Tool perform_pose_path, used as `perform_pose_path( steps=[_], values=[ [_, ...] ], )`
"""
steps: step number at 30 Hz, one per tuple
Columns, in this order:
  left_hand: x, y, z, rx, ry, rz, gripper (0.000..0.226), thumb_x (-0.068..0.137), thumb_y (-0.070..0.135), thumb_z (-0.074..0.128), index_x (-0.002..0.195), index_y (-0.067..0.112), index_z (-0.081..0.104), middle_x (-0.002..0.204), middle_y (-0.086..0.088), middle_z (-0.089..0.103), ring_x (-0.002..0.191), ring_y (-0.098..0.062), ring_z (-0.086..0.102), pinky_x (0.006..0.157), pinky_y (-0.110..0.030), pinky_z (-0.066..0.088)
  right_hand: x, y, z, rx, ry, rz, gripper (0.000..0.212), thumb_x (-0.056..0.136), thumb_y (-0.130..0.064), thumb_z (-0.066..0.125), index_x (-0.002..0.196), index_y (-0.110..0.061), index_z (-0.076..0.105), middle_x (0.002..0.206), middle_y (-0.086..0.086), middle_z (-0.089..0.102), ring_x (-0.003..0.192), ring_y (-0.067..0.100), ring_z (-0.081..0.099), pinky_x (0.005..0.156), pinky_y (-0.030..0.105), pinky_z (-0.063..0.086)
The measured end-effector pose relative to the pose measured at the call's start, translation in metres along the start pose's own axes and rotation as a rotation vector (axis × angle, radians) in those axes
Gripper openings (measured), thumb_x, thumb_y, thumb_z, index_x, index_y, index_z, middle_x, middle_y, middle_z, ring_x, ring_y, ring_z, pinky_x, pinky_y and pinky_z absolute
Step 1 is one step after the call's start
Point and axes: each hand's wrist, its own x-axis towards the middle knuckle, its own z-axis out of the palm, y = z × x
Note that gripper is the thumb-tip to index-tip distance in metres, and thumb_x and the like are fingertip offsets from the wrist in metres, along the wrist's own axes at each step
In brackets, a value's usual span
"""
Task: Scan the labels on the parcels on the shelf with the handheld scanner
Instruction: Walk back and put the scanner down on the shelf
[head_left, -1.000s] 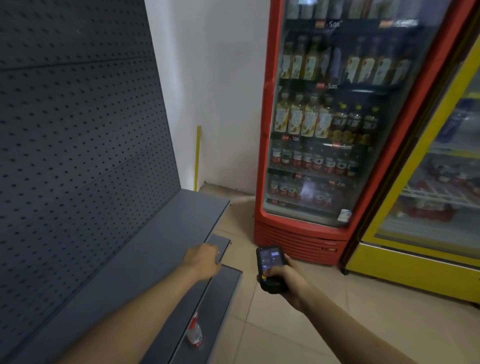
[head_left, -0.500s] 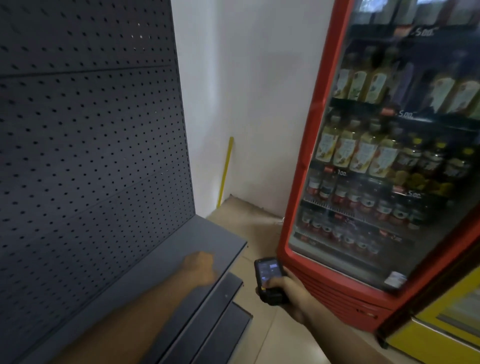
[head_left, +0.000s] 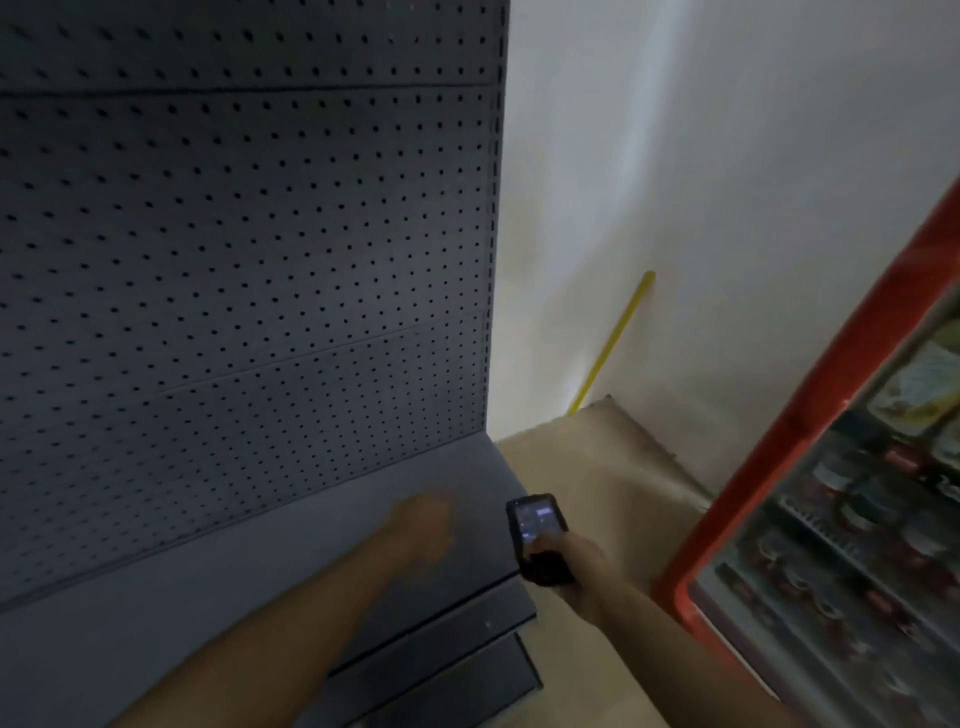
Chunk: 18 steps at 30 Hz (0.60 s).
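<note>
My right hand (head_left: 576, 564) grips a black handheld scanner (head_left: 537, 535), its lit screen facing me, just past the right end of the dark grey shelf (head_left: 260, 561). My left hand (head_left: 423, 525) hovers blurred over that shelf's right part, fingers curled, with nothing visible in it. No parcel shows on the shelf. A grey pegboard back panel (head_left: 249, 270) rises behind it.
Lower shelf boards (head_left: 457, 639) step out beneath the top shelf. A red drinks fridge (head_left: 810, 452) stands at the right, close to the scanner. A yellow stick (head_left: 613, 343) leans on the white wall over the beige floor (head_left: 582, 467).
The view has swung left and upward, so the fridge slid towards the right edge and the pegboard fills more of the frame. Both hands keep roughly the same pose; the left is blurred.
</note>
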Motion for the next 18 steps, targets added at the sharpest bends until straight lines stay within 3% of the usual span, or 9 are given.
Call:
perform_pose_path(
  steps=[3,9,12,15,18],
  values=[
    [0.011,-0.018,0.001,-0.068,-0.043,-0.063,0.050,0.099,0.033,0.044,0.143,0.011,0.036,0.148,-0.007,0.037,0.134,-0.024,0.038,0.113,-0.032,0.029,0.031,-0.008,0.008,-0.031,-0.004,0.066,0.006,0.080,0.005,0.062,0.075,0.005,0.059,0.067,0.015,0.058,0.058,0.029,0.056,0.056,0.033,0.045],
    [0.042,-0.053,-0.005,-0.107,-0.039,-0.206,0.035,0.095,0.023,0.047,0.126,0.008,0.056,0.131,-0.010,0.056,0.116,-0.023,0.056,0.100,-0.032,0.046,0.082,-0.022,0.028,0.116,-0.065,0.136,0.017,0.088,0.009,0.051,0.074,0.000,0.054,0.060,0.013,0.057,0.058,0.028,0.056,0.056,0.034,0.046],
    [0.055,-0.058,-0.006,-0.113,-0.016,-0.236,0.036,0.091,0.023,0.050,0.123,0.009,0.057,0.128,-0.008,0.056,0.112,-0.023,0.057,0.098,-0.033,0.047,0.107,-0.026,0.030,0.208,-0.125,0.184,0.015,0.089,0.010,0.046,0.092,0.002,0.057,0.083,0.016,0.061,0.071,0.032,0.062,0.060,0.036,0.054],
    [0.065,-0.057,-0.002,-0.112,-0.027,-0.244,0.041,0.092,0.029,0.051,0.127,0.010,0.055,0.132,-0.008,0.054,0.116,-0.024,0.056,0.101,-0.034,0.046,0.131,-0.027,0.030,0.233,-0.116,0.237,0.019,0.090,0.010,0.045,0.106,0.006,0.054,0.093,0.019,0.062,0.077,0.035,0.066,0.054,0.032,0.058],
    [0.074,-0.055,0.003,-0.112,-0.043,-0.253,0.040,0.091,0.032,0.051,0.123,0.009,0.056,0.128,-0.009,0.057,0.112,-0.025,0.058,0.097,-0.035,0.048,0.150,-0.029,0.028,0.211,-0.091,0.265,0.015,0.081,0.012,0.056,0.089,0.000,0.051,0.084,0.017,0.051,0.076,0.035,0.055,0.052,0.035,0.059]
  ],
)
